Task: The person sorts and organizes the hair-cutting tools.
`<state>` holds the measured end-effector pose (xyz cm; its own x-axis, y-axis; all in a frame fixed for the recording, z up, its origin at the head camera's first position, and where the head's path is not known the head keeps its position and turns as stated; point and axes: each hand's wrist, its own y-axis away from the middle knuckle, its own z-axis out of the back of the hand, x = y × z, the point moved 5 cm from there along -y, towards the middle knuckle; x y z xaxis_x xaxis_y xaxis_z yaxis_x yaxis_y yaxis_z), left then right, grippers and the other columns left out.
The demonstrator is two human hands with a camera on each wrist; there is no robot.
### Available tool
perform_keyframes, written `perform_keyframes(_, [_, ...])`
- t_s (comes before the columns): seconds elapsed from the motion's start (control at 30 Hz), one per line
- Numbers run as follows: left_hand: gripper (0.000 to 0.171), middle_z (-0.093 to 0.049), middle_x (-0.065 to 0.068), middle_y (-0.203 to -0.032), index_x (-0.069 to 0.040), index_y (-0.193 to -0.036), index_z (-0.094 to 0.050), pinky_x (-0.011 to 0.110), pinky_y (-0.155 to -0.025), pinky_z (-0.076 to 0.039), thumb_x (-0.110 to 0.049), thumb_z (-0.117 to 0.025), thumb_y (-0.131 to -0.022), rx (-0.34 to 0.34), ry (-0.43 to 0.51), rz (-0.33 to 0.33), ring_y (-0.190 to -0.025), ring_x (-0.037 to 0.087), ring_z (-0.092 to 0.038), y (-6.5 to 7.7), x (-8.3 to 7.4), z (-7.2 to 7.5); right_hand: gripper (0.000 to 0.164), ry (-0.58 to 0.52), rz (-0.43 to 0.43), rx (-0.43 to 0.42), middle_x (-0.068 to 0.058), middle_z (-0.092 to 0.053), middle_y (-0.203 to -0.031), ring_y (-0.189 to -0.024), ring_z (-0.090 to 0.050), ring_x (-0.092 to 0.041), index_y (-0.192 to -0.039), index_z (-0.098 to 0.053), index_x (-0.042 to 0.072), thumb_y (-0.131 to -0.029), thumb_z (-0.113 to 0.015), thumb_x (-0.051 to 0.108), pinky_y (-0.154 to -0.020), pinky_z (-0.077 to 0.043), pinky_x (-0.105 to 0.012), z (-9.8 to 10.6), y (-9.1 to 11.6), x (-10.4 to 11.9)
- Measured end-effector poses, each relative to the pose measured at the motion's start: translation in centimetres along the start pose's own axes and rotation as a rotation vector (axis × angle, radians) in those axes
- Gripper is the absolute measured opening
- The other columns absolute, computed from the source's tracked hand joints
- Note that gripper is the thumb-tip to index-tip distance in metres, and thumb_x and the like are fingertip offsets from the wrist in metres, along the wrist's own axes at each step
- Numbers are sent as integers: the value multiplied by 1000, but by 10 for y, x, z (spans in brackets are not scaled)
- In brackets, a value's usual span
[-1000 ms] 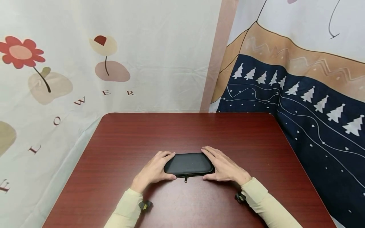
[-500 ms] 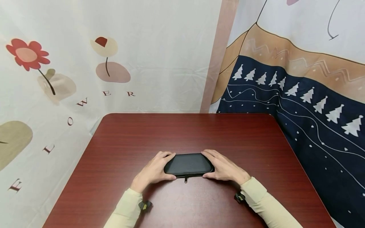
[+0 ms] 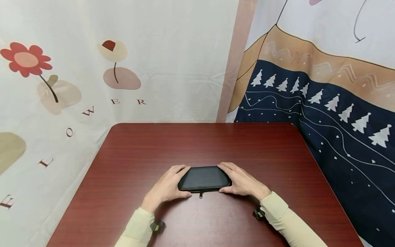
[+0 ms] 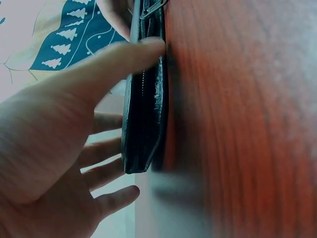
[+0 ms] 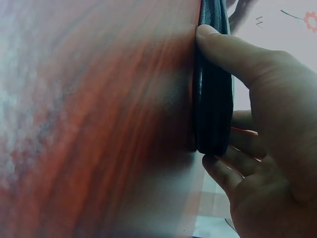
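A flat black zippered case (image 3: 204, 179) lies on the table in the head view, its zipper pull (image 3: 201, 195) hanging from the near edge. My left hand (image 3: 166, 185) holds its left end, the thumb along the near zipped side and the fingers round the far side. The right hand (image 3: 243, 180) grips the opposite end in the same way. From the left wrist, the zipper teeth on the case (image 4: 144, 99) show beside my thumb. In the right wrist view the thumb presses the side of the case (image 5: 214, 109). Whatever the case contains is hidden.
The reddish-brown wooden table (image 3: 197, 144) has rounded far corners. Behind it hangs a pale curtain (image 3: 179, 51) with flower prints, and at the right a navy and tan cloth (image 3: 324, 103) with white trees. A dark wrist device (image 3: 158, 226) sits at the left cuff.
The left hand has shifted very slightly, its thumb a little lower at the near edge. The right fingers have drawn in slightly toward the case, which stays in place.
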<state>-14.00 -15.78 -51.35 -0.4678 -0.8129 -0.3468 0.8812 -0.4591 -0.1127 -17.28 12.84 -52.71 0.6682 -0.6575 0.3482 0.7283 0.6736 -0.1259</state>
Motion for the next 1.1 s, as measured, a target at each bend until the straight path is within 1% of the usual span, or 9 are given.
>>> perform_keyframes(0.17, [107, -63, 18, -161, -5, -162, -59, 60, -126, -51, -51, -103, -76, -60, -9, -32, -154, 42, -58, 3, -7, 1, 95, -3, 2, -1, -17, -61, -163, -152, -60, -33, -163, -55, 1, -89, -97, 45, -126, -53, -52, 0, 0, -1])
perform_keyframes(0.33, [116, -64, 14, -157, -9, -163, -58, 60, -127, -49, -61, -104, -71, -213, -63, -77, -151, 41, -58, 7, -23, 3, 95, -7, 0, -5, -17, -62, -161, -151, -61, -33, -162, -56, 1, -88, -97, 45, -125, -54, -51, 0, -1, -2])
perform_keyframes(0.43, [113, -67, 11, -150, -12, -161, -60, 56, -122, -54, -65, -103, -70, -298, -112, -109, -143, 36, -63, 10, -36, 3, 95, -11, 1, -8, -17, -63, -161, -150, -62, -33, -161, -56, 1, -87, -97, 44, -125, -54, -51, 0, 0, -2])
perform_keyframes(0.57, [101, -70, 10, -142, -14, -151, -67, 53, -114, -59, -65, -102, -71, -367, -159, -129, -135, 34, -67, 14, -49, 3, 94, -15, 0, -9, -16, -63, -161, -150, -62, -33, -161, -56, 2, -88, -97, 44, -125, -54, -52, 1, 0, -2])
perform_keyframes(0.73, [80, -73, 2, -126, -15, -129, -72, 43, -99, -60, -64, -101, -73, -412, -214, -167, -120, 26, -70, 17, -59, 2, 94, -17, -3, -6, -15, -62, -161, -150, -61, -32, -161, -56, 2, -88, -97, 44, -125, -54, -51, 1, 1, -4])
perform_keyframes(0.83, [67, -72, -2, -110, -16, -114, -72, 37, -86, -56, -61, -100, -75, -423, -250, -202, -104, 20, -68, 19, -65, -1, 94, -16, 1, -6, -15, -63, -161, -150, -62, -32, -160, -57, 2, -87, -97, 44, -125, -54, -50, 1, 1, -3])
perform_keyframes(0.93, [56, -69, -6, -96, -17, -100, -70, 33, -79, -53, -56, -101, -76, -428, -282, -228, -91, 16, -64, 22, -70, -5, 94, -17, 5, -8, -15, -63, -160, -149, -62, -32, -160, -56, 1, -87, -98, 44, -124, -55, -51, 2, 1, -3])
perform_keyframes(1.03, [50, -64, -8, -85, -19, -89, -66, 31, -74, -52, -51, -102, -76, -420, -308, -230, -81, 13, -60, 23, -74, -7, 94, -21, 4, -5, -15, -62, -161, -150, -62, -32, -161, -56, 1, -88, -97, 44, -123, -55, -52, 2, 2, -2])
perform_keyframes(1.1, [48, -62, -10, -80, -21, -83, -63, 29, -72, -52, -51, -101, -78, -396, -331, -218, -77, 12, -59, 24, -77, -8, 94, -23, 2, -2, -16, -62, -161, -150, -61, -33, -162, -55, 1, -89, -97, 44, -123, -55, -52, 3, 2, -2])
